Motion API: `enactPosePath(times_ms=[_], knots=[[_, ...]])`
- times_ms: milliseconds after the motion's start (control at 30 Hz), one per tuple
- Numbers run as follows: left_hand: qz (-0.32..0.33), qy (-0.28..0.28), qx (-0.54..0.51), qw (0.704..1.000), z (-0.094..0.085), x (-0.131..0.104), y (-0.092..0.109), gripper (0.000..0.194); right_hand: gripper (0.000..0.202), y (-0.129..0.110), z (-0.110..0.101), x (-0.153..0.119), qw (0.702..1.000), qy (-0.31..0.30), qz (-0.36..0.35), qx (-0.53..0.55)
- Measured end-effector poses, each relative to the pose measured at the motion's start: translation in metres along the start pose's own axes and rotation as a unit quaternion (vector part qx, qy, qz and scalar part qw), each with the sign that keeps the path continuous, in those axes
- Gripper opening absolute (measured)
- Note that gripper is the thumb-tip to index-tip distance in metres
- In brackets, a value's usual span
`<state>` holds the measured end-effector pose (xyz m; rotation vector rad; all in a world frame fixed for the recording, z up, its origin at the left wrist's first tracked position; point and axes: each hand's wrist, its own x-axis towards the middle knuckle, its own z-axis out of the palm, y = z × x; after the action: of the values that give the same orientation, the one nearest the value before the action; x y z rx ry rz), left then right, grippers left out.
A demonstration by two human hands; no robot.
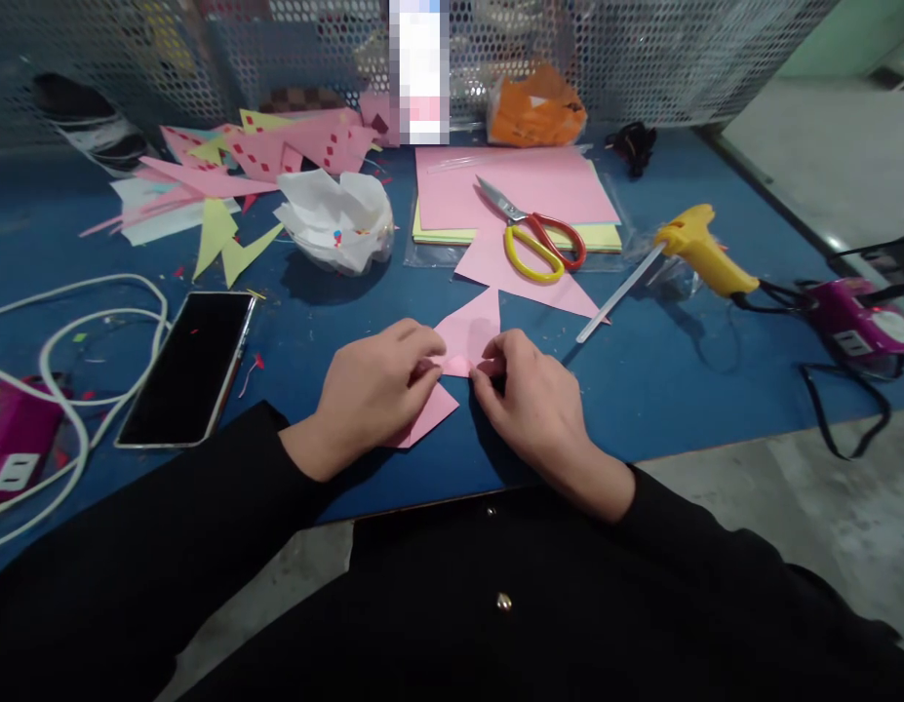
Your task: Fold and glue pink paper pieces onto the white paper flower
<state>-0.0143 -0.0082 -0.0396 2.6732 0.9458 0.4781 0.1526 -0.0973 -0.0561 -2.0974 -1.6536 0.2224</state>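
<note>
**Pink paper (467, 327) pinched at its near edge by both hands, on a blue tabletop (627, 395)**

At left, a dark-screened phone (188, 366) lies flat beside the left forearm. The left hand (378, 380) closes thumb and fingers on the paper's left near corner; beneath its palm side shows a second pink piece (431, 417), apparently folded, and whether it joins the first cannot be told. At centre, the paper lies between the two sets of fingertips and beyond them, its long axis running away from the body and slightly rightward to a pointed tip. Neither hand is clearly nearer. The surface is plain pale pink, with straight sides and a small raised curl at the near edge, between the grips. The right hand (535, 395) holds the right near corner in a similarly narrow pinch. Beyond stand open scissors (504, 203); at far right lies a yellow glue gun (707, 255).
</note>
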Motion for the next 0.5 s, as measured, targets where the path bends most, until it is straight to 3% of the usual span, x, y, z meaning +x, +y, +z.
enactPosePath(times_ms=[100,200,333,500], knots=[[0.125,-0.002,0.119,0.985,-0.001,-0.006,0.002,0.023,0.018,0.000,0.000,0.000,1.000,0.001,-0.002,0.000],[0.190,-0.036,0.197,0.961,-0.004,-0.011,0.008,0.025,0.018,0.000,0.001,0.000,1.000,0.004,-0.005,0.005],[0.202,-0.066,0.238,0.948,-0.007,-0.017,0.020,0.032,0.018,0.001,0.002,0.000,1.000,0.012,-0.013,0.014],[0.178,-0.071,0.234,0.953,-0.004,-0.027,0.025,0.045,0.021,0.005,-0.003,-0.005,0.997,0.049,-0.014,0.051]])
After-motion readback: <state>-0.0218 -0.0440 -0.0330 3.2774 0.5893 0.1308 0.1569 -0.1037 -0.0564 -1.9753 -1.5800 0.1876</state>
